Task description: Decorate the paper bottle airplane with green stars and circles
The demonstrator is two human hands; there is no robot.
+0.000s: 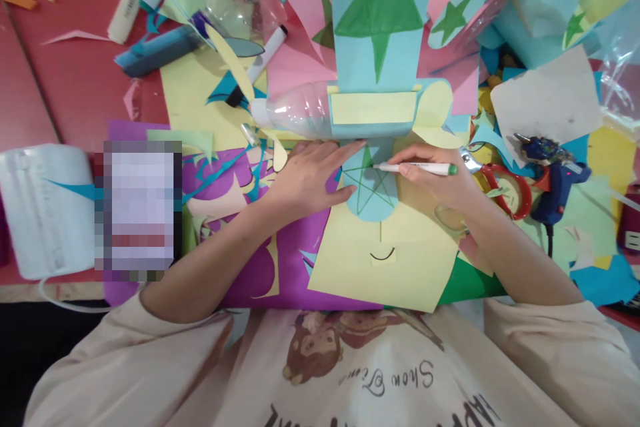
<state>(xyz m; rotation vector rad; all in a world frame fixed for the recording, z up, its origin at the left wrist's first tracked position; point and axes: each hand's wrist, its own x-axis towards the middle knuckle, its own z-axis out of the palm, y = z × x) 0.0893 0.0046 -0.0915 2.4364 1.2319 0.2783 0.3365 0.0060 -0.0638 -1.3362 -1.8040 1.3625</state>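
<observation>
Between my hands lies a light blue paper strip point(360, 203) with a rounded end, marked with a green outlined star whose top point is filled in. In my right hand point(430, 173) is a white marker with a green end point(425, 167), its tip touching the star's upper part. My left hand point(315, 173) rests with spread fingers, index and thumb at the strip's left edge. Just beyond, a clear plastic bottle point(300, 109) lies sideways, wrapped in blue and yellow paper. Under the strip is a pale yellow sheet point(400, 267) with a small black curve drawn on it.
Red-handled scissors point(507, 190) and a blue glue gun point(553, 193) lie to the right among paper scraps. Left are a blurred-out phone point(139, 207) and a white device point(47, 210) with a cable. Several markers and a blue pencil case-like item point(155, 50) sit at upper left.
</observation>
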